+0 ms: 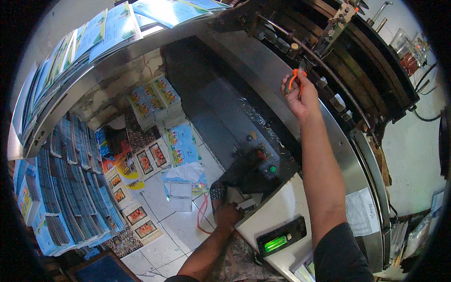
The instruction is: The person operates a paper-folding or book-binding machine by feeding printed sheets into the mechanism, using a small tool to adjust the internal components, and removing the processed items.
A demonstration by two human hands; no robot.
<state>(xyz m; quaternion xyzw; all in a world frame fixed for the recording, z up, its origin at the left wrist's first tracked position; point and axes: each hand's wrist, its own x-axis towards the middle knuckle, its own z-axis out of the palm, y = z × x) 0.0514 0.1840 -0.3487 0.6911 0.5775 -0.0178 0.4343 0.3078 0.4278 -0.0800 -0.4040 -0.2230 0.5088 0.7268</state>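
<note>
My right hand [303, 96] is raised at the upper right, its fingers closed round the orange handles of a pair of pliers [292, 80]. The pliers' metal end points toward the dark bar and row of clamps [322, 82] on the machine. Low in the middle, my left hand [229, 215] is closed beside the corner of a cream panel [289, 199]. Its fingertips are partly hidden, and I cannot make out what they grip. Just above that hand shows a dark, patterned shoe [218, 191].
A green push button [272, 169] sits on the dark machine housing. On the cream panel is a black device [282, 236] with a lit green display. Stacked printed booklets [77, 183] stand at left; more printed sheets [115, 28] lie on the curved metal table. A red cord [202, 214] crosses the tiles.
</note>
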